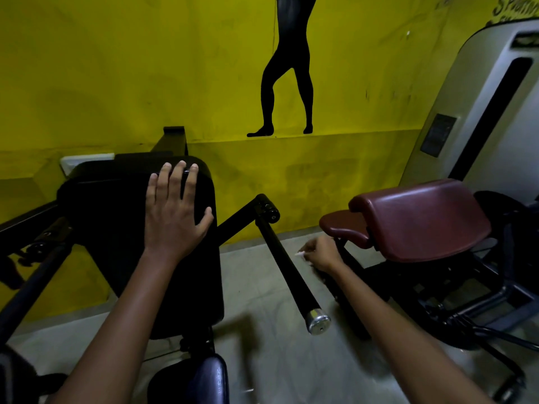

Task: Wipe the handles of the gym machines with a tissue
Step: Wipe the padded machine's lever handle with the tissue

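From the head camera, looking down, my left hand lay flat and released on the top of a black back pad at about ten o'clock in the view, fingers straight and spread, thumb out toward three o'clock. The pad stood nearly upright on a black frame, with a yellow wall behind it.

My right hand was at about four o'clock from the centre, fingers curled, pinching a small white tissue between the fingertips. Only a thin white edge of the tissue showed, pointing toward nine o'clock. The tissue was just beside the black handle bar, near the middle of its length; I could not tell whether it touched the bar. The bar ran from a black joint at its twelve o'clock end down to a shiny silver end cap at five o'clock.

At three o'clock from my right hand sat a dark red padded seat on a black frame, with a pale grey machine housing rising behind it at two o'clock. A black painted silhouette of legs stood on the wall at twelve o'clock. The floor was pale grey. A dark blue pad showed at six o'clock between my forearms.
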Demonstrator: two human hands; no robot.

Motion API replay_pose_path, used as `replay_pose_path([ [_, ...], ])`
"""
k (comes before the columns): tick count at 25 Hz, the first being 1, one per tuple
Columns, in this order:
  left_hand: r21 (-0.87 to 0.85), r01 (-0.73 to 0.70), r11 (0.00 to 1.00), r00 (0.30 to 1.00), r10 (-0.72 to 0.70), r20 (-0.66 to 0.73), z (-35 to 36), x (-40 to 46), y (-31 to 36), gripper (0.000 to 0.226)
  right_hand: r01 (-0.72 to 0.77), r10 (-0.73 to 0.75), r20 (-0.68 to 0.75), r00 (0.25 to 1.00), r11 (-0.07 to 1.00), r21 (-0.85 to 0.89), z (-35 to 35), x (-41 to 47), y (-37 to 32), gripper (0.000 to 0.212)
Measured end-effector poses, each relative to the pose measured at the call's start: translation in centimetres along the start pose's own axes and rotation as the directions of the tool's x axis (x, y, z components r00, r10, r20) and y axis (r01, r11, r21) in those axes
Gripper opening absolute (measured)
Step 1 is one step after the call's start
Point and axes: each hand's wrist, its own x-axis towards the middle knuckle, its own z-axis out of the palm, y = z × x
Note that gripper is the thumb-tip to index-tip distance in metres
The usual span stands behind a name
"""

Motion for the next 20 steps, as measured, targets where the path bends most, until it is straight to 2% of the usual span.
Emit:
replay_pose_path([
  [2,0.010,-0.003,1.000,1.000,0.003,-0.006,0.1,0.0,0.0,0.077,-0.107,0.109,-0.036,0.993,0.993,0.045,2.7,0.9,1.0,0.019],
  [5,0.017,0.001,1.000,1.000,0.000,-0.020,0.3,0.0,0.0,0.077,-0.125,0.129,-0.038,0.991,0.989,0.081,4.9,1.8,1.0,0.023],
  [8,0.022,0.007,1.000,0.999,-0.006,-0.033,0.4,0.0,0.2,0.077,-0.149,0.145,0.038,0.989,0.978,0.143,5.9,2.9,1.7,0.023],
  [12,0.010,0.018,1.000,0.999,-0.018,-0.044,0.6,0.1,0.3,0.077,-0.256,0.210,0.166,0.963,0.907,0.336,5.2,2.9,3.7,0.026],
  [16,-0.002,0.029,1.000,0.998,-0.029,-0.048,0.5,0.0,0.5,0.077,-0.289,0.180,0.298,0.937,0.880,0.377,2.9,0.8,3.2,0.015],
  [20,-0.015,0.027,1.000,0.999,-0.028,-0.031,0.3,0.0,0.5,0.077,-0.271,0.130,0.329,0.935,0.862,0.429,1.5,-1.6,3.3,0.029],
])
